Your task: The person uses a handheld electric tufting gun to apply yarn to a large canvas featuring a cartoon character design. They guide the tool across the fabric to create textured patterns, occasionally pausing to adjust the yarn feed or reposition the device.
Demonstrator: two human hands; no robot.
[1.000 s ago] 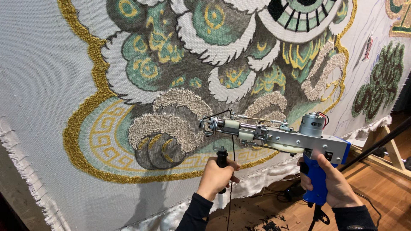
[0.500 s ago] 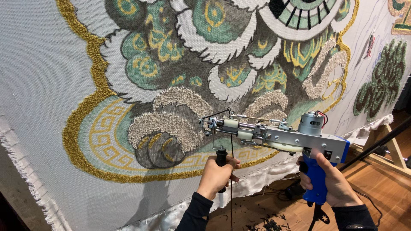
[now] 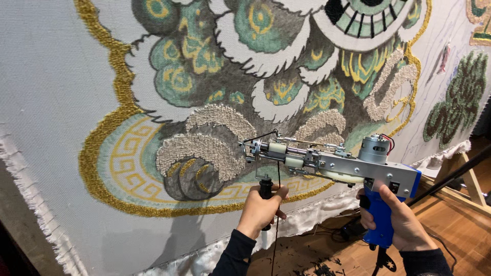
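A large white backing cloth (image 3: 46, 76) stretched upright fills nearly the whole frame in front of you, carrying a half-tufted design: grey-white curls, green and teal scales, yellow key-pattern inside a thick gold looped border (image 3: 110, 76) that runs down the left and curves along the bottom. A separate dark green tufted patch (image 3: 455, 102) sits at the far right. Below the cloth, at lower right, there is wooden floor (image 3: 460, 225) with a slanted timber frame leg (image 3: 468, 176) and scattered dark yarn clippings (image 3: 319, 267) at the bottom centre.

You hold a grey metal tufting gun with a blue pistol handle (image 3: 332, 163) across the lower middle of the frame, its needle end at centre pointing left into the beige looped area, its small round motor up at the right. Compared with half a second and a second ago, the needle end sits at nearly the same spot on the design and both grips look unchanged; so the gun has barely travelled along this patch.

Your right hand (image 3: 399, 225), lower right, has its fingers clamped round the blue handle. Your left hand (image 3: 261, 209), bottom centre, has its fingers closed round the short black front grip (image 3: 265, 188). A thin dark yarn strand (image 3: 277, 204) hangs down just beside it.
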